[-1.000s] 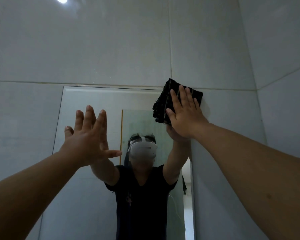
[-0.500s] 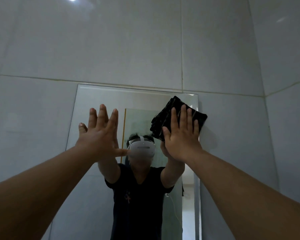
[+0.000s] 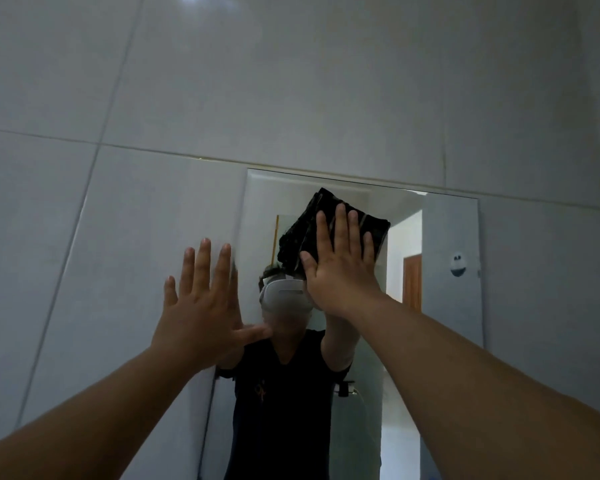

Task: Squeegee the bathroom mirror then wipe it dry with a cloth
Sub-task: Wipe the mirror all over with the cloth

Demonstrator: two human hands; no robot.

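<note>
My right hand [image 3: 340, 275] presses the folded black cloth [image 3: 329, 226] flat against the frameless wall mirror [image 3: 447, 237], fingers straight; left hand [image 3: 201, 310] is splayed at its edge.

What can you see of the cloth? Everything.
The cloth is black, folded into a thick, rumpled wad with layered edges showing on its left side; looks like soft fabric. It is pressed flat against the mirror near its top edge, under the straight fingers of the right hand. Nothing else touches it.

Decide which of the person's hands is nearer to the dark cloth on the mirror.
Right. The right hand presses flat on the dark cloth against the mirror. The left hand is spread open lower left, apart from it.
</note>
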